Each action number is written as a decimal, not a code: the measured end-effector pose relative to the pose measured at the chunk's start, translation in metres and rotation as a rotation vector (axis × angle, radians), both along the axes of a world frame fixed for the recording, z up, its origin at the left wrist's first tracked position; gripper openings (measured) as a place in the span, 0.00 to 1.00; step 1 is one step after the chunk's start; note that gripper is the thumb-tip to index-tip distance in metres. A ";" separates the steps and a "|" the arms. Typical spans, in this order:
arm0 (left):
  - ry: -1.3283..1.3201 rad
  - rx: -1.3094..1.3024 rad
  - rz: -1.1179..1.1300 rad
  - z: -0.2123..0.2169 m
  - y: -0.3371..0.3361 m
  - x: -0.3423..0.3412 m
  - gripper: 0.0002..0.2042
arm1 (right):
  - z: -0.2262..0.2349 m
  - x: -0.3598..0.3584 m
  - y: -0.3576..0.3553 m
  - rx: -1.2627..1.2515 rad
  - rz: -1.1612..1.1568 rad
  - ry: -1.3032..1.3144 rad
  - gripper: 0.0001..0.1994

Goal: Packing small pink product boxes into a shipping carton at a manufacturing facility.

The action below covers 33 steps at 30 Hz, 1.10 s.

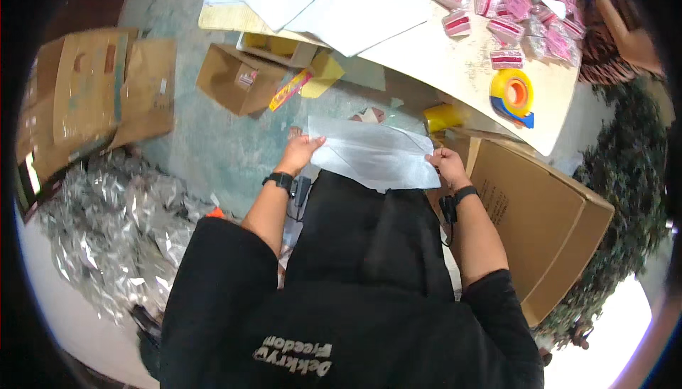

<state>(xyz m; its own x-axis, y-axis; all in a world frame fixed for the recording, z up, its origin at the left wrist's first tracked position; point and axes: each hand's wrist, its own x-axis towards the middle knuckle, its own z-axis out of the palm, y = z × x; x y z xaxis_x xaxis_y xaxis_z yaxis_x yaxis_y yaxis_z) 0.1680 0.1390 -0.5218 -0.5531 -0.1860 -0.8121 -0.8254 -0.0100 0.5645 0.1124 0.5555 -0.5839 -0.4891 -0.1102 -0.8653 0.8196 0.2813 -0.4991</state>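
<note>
A thin, whitish, see-through sheet [373, 153] is stretched out above my lap, with faint creases across it. It looks like plastic or foam film, but I cannot tell which. My left hand [303, 152] pinches its left end between thumb and fingers. At the opposite end, my right hand [450, 166] grips the edge in the same way. Both wrists carry black bands with small devices. Beyond the right hand, on the table [455, 66], lies a yellow tape roll [513, 94] in a blue dispenser.
Several pink-and-white wrapped packets [506, 30] and white paper sheets [355, 12] cover the table. An open cardboard box [238, 80] sits on the floor, a large carton [543, 211] at my right. Silver crinkled film [128, 225] lies left. Another person's arm [621, 30] shows top right.
</note>
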 end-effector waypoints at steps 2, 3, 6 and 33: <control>0.026 -0.134 -0.138 -0.006 0.014 0.034 0.21 | -0.059 -0.006 0.013 0.173 0.185 0.125 0.06; -0.061 -0.231 -0.144 -0.009 0.030 0.053 0.22 | -0.091 -0.006 0.020 0.222 0.213 0.143 0.08; -0.116 -0.443 -0.264 -0.027 0.080 0.133 0.19 | -0.162 -0.017 0.028 0.500 0.482 0.114 0.15; -0.308 -0.250 -0.526 -0.166 0.204 0.405 0.15 | -0.509 -0.023 0.003 1.273 1.183 0.370 0.27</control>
